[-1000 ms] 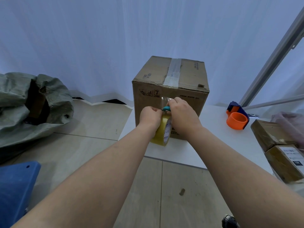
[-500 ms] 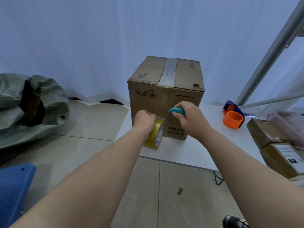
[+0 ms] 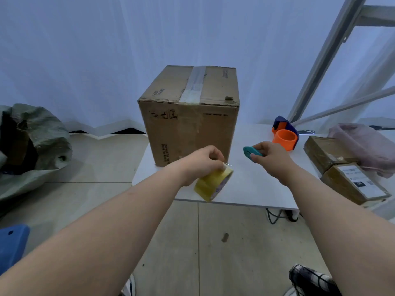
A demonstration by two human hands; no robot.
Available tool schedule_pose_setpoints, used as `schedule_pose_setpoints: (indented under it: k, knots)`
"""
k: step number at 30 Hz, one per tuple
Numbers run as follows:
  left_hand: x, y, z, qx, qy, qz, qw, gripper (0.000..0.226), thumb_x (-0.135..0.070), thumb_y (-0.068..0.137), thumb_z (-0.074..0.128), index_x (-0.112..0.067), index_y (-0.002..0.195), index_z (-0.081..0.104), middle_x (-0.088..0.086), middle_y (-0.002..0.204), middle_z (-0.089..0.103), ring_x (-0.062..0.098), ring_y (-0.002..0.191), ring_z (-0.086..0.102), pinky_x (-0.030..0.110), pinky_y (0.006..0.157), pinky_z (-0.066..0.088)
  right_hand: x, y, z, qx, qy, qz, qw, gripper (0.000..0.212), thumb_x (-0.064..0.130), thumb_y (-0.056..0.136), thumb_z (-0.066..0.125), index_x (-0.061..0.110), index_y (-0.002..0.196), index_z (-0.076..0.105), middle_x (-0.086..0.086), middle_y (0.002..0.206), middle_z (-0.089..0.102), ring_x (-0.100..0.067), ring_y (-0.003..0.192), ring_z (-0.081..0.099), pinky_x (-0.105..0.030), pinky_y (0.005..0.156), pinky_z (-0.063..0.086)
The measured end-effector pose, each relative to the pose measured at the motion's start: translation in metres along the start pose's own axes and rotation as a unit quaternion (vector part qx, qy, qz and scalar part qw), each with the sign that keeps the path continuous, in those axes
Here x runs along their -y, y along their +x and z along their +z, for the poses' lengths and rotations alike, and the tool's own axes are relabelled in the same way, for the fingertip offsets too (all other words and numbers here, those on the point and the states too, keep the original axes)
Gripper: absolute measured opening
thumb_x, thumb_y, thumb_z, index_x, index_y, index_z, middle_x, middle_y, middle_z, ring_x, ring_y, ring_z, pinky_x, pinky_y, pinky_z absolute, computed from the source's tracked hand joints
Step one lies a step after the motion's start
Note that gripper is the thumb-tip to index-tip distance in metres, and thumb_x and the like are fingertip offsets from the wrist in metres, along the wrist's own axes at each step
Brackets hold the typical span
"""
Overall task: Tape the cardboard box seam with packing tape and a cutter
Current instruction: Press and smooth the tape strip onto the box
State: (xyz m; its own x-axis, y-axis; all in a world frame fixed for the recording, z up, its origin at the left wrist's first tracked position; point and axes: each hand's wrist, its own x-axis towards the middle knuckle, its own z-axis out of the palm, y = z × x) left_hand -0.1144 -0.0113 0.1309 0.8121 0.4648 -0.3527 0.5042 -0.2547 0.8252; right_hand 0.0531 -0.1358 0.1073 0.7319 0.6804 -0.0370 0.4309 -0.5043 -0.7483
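Observation:
A brown cardboard box [image 3: 190, 122] stands upright on the white table [image 3: 248, 184], with a strip of clear tape [image 3: 195, 85] along its top seam. My left hand [image 3: 203, 162] grips a yellowish roll of packing tape [image 3: 212, 184] in front of the box's lower right corner, a little away from the box. My right hand [image 3: 271, 157] holds a small teal cutter [image 3: 252, 153] to the right of the box, above the table.
An orange and blue tape dispenser [image 3: 285, 135] sits at the table's back right. Two smaller cardboard parcels [image 3: 342, 167] and a pink bag [image 3: 365, 144] lie at the right. A grey-green sack [image 3: 36, 142] lies on the floor at the left, a blue stool [image 3: 11, 244] below it.
Both hands have pulled back from the box's front face. The left hand lowered the tape roll toward me; the right hand carried the cutter out to the right.

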Motion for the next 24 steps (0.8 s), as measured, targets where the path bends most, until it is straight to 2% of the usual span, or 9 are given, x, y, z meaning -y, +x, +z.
schedule_pose_setpoints:
  k: [2, 5, 10, 13, 15, 17, 20, 24]
  knots:
    - [-0.010, 0.005, 0.020, 0.016, 0.031, 0.033, 0.999, 0.024, -0.025, 0.088, 0.061, -0.026, 0.110, 0.052, 0.001, 0.119, 0.054, 0.022, 0.099, 0.052, 0.034, 0.081, 0.044, -0.021, 0.001, -0.012, -0.018, 0.004, 0.039, 0.999, 0.031, 0.013, 0.088, 0.062, 0.008, 0.118, 0.058, -0.015, 0.116, 0.061, -0.027, 0.099, 0.058, -0.037, 0.082, 0.050]
    - [-0.025, 0.019, 0.051, 0.030, 0.089, 0.096, 0.991, 0.025, -0.025, 0.089, 0.060, -0.027, 0.111, 0.049, 0.001, 0.126, 0.050, 0.023, 0.098, 0.053, 0.034, 0.076, 0.046, -0.045, 0.003, -0.028, -0.041, 0.001, 0.094, 0.995, 0.034, 0.018, 0.089, 0.060, 0.009, 0.121, 0.055, -0.015, 0.116, 0.059, -0.031, 0.102, 0.059, -0.042, 0.086, 0.052]
    - [-0.041, 0.059, 0.090, -0.005, 0.196, 0.148, 0.969, 0.029, -0.020, 0.092, 0.055, -0.023, 0.120, 0.048, 0.009, 0.125, 0.051, 0.020, 0.094, 0.050, 0.030, 0.074, 0.044, -0.076, 0.009, -0.039, -0.080, -0.011, 0.133, 0.988, 0.035, 0.017, 0.089, 0.060, 0.009, 0.123, 0.057, -0.015, 0.117, 0.061, -0.030, 0.105, 0.058, -0.040, 0.088, 0.051]
    - [-0.041, 0.090, 0.100, -0.015, 0.300, 0.199, 0.933, 0.033, -0.013, 0.091, 0.055, -0.018, 0.122, 0.046, 0.009, 0.121, 0.053, 0.023, 0.095, 0.052, 0.029, 0.076, 0.042, -0.094, 0.013, -0.038, -0.085, -0.005, 0.153, 0.985, 0.037, 0.016, 0.088, 0.062, 0.009, 0.124, 0.055, -0.015, 0.117, 0.059, -0.027, 0.101, 0.057, -0.036, 0.081, 0.050]
    - [-0.033, 0.113, 0.104, -0.023, 0.376, 0.241, 0.894, 0.038, -0.005, 0.087, 0.056, -0.016, 0.122, 0.046, 0.011, 0.119, 0.054, 0.029, 0.102, 0.053, 0.037, 0.085, 0.047, -0.105, 0.017, -0.037, -0.082, -0.001, 0.158, 0.984, 0.036, 0.017, 0.087, 0.062, 0.010, 0.122, 0.054, -0.014, 0.116, 0.058, -0.025, 0.096, 0.056, -0.033, 0.073, 0.046]
    - [-0.021, 0.132, 0.109, -0.025, 0.431, 0.263, 0.863, 0.043, 0.001, 0.084, 0.055, -0.016, 0.123, 0.044, 0.014, 0.117, 0.055, 0.033, 0.105, 0.052, 0.044, 0.090, 0.046, -0.115, 0.021, -0.034, -0.075, -0.007, 0.163, 0.984, 0.035, 0.019, 0.087, 0.063, 0.010, 0.120, 0.055, -0.014, 0.117, 0.058, -0.025, 0.097, 0.056, -0.032, 0.073, 0.045]
    - [-0.007, 0.143, 0.114, -0.030, 0.453, 0.280, 0.846, 0.044, 0.004, 0.085, 0.051, -0.015, 0.124, 0.044, 0.014, 0.114, 0.054, 0.033, 0.102, 0.052, 0.043, 0.087, 0.044, -0.125, 0.023, -0.029, -0.075, -0.017, 0.172, 0.982, 0.034, 0.020, 0.087, 0.062, 0.010, 0.120, 0.055, -0.013, 0.118, 0.058, -0.027, 0.104, 0.057, -0.033, 0.076, 0.046]
    - [-0.006, 0.143, 0.118, -0.048, 0.491, 0.290, 0.820, 0.043, 0.005, 0.087, 0.043, -0.014, 0.126, 0.041, 0.013, 0.114, 0.053, 0.032, 0.100, 0.051, 0.039, 0.083, 0.040, -0.129, 0.025, -0.025, -0.096, -0.009, 0.169, 0.981, 0.034, 0.020, 0.089, 0.060, 0.012, 0.121, 0.054, -0.011, 0.119, 0.057, -0.020, 0.095, 0.052, -0.030, 0.076, 0.043]
